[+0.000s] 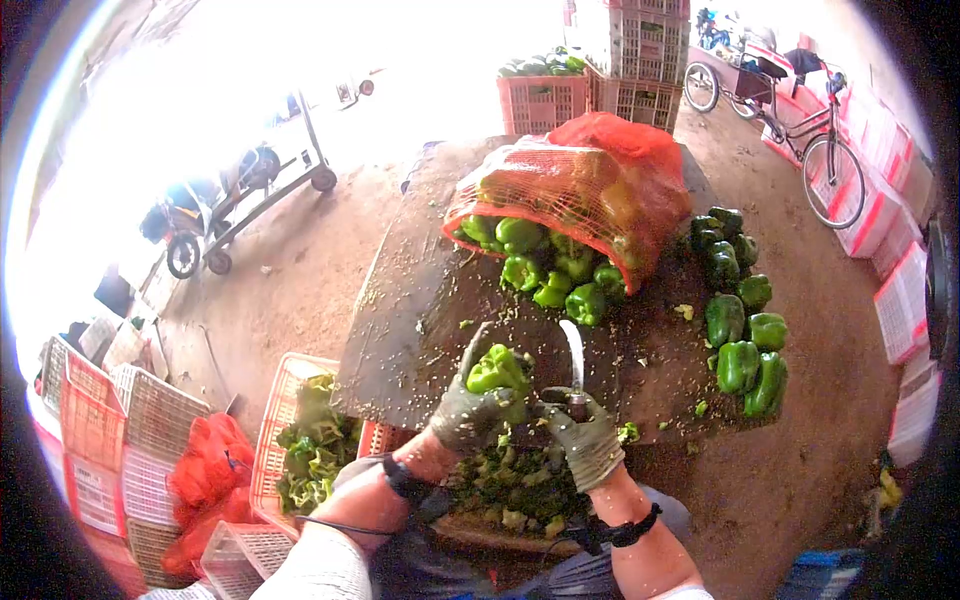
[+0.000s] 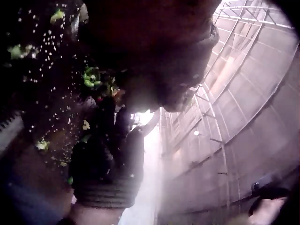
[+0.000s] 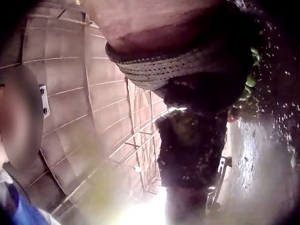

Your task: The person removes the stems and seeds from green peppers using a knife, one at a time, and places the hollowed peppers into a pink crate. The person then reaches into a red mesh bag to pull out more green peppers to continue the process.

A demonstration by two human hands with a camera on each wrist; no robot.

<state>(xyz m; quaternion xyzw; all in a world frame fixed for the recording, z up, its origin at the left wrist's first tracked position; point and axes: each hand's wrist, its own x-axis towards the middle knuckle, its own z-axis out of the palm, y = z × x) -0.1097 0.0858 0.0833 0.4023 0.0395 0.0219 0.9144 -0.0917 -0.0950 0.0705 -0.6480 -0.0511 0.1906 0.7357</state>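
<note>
Surface (image 1: 400,300): before the person, scraps scattered over it
Mesh bag (image 1: 600,180): on the surface's far part, mouth toward the person
Bagged peppers (image 1: 520,235): inside the mesh bag and at its mouth
Loose peppers (image 1: 738,365): along the surface's right side, right of the mesh bag
Held pepper (image 1: 497,370): in the left hand's (image 1: 462,412) fingers, left of the knife (image 1: 575,350)
Knife: in the right hand's (image 1: 585,440) fingers, blade toward the mesh bag
Trimmings (image 1: 510,490): below both hands
Near crate (image 1: 270,440): left of the trimmings, pieces inside
Stacked crates (image 1: 640,50): behind the surface, a filled crate (image 1: 542,105) to their left
Cycle (image 1: 830,140): far right
Motorbike (image 1: 195,215): far left
</note>
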